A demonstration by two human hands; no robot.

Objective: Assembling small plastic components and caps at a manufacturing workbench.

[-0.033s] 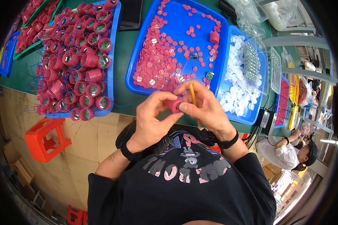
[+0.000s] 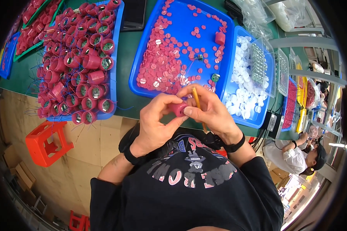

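Observation:
A small dark-pink plastic cup sits between my two hands, just in front of my chest. My left hand is closed round it, with thumb and fingers gripping its side. A thin yellow stick is held upright among the fingers of my right hand. The right thumb presses against the cup's end, and the curled index finger lies above it. Beyond my hands, a blue tray holds many small pink discs, a loose pink cup and small green circuit boards.
At the left, another blue tray is heaped with pink cups fitted with boards and blue wires. White discs and a clear case of parts fill a tray at the right. A red stool stands lower left; a person sits far right.
My right index finger and the top of the yellow stick have shifted very slightly. The cup and my left hand stay in place.

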